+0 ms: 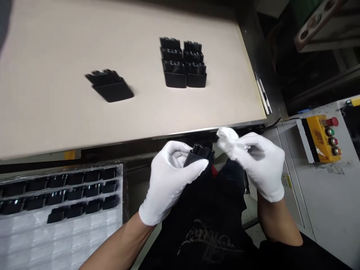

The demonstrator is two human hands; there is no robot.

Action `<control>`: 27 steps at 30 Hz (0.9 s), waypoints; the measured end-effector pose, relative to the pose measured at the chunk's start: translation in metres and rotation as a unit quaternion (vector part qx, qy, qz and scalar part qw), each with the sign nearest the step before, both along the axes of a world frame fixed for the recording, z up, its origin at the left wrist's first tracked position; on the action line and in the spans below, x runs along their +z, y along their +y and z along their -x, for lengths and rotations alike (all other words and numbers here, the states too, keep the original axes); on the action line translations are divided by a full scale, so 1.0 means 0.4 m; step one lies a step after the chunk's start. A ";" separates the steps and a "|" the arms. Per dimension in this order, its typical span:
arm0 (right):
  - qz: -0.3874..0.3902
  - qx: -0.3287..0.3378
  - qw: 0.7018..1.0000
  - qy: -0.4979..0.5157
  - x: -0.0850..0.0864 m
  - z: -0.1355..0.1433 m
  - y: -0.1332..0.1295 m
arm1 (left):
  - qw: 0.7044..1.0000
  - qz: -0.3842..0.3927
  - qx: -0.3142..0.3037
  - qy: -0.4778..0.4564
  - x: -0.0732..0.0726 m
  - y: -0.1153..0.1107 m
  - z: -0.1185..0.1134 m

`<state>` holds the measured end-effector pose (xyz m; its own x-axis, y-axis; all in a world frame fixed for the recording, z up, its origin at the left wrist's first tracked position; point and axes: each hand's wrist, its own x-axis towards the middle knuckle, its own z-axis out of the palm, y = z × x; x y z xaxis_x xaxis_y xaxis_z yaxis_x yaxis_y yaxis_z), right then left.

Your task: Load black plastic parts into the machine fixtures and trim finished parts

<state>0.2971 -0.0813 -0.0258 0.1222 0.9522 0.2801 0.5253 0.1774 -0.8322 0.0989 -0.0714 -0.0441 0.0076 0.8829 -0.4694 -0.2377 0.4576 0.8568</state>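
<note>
My left hand (171, 176), in a white glove, grips a black plastic part (203, 152) with a ridged, glossy end, held just off the table's front edge. In my right hand (260, 161), also gloved, a crumpled white cloth (228, 140) is pinched between thumb and fingers. The cloth is close to the part, on its right side. On the table, a lone black part (112, 86) lies tilted at the left. Several like parts (184, 63) stand grouped in two columns farther right.
A beige-topped table (140, 120) spans the space ahead. At lower left, a white compartment tray (84, 234) holds rows of black parts. A yellow button box (320, 137) is mounted on the grey cabinet (332, 195) at right. White strips (263, 93) lie by the table's right edge.
</note>
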 end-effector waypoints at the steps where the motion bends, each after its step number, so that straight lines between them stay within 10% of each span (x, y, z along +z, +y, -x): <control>1: -0.026 0.016 0.999 -0.040 0.007 0.015 -0.017 | 0.999 -0.003 -0.011 0.031 -0.002 -0.001 -0.010; 7: -0.106 0.034 0.963 -0.244 0.002 0.033 -0.020 | 0.991 -0.034 -0.064 0.108 0.012 -0.018 -0.050; 16: 0.048 -0.035 0.998 -0.029 0.025 -0.049 -0.017 | 0.996 0.046 -0.067 -0.044 0.010 -0.044 -0.044; 22: -0.044 0.071 0.986 -0.146 0.056 0.010 -0.023 | 0.998 0.016 -0.067 -0.002 0.009 -0.040 -0.053; 27: 0.033 0.053 0.994 -0.085 0.030 -0.032 0.020 | 0.993 0.055 -0.057 -0.086 0.026 -0.026 -0.037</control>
<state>0.3098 -0.0733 -0.0139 -0.0245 0.9740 0.2254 0.6398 0.1885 -0.7451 0.1138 -0.0818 -0.0335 0.1924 0.8152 -0.5462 -0.3184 0.5784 0.7511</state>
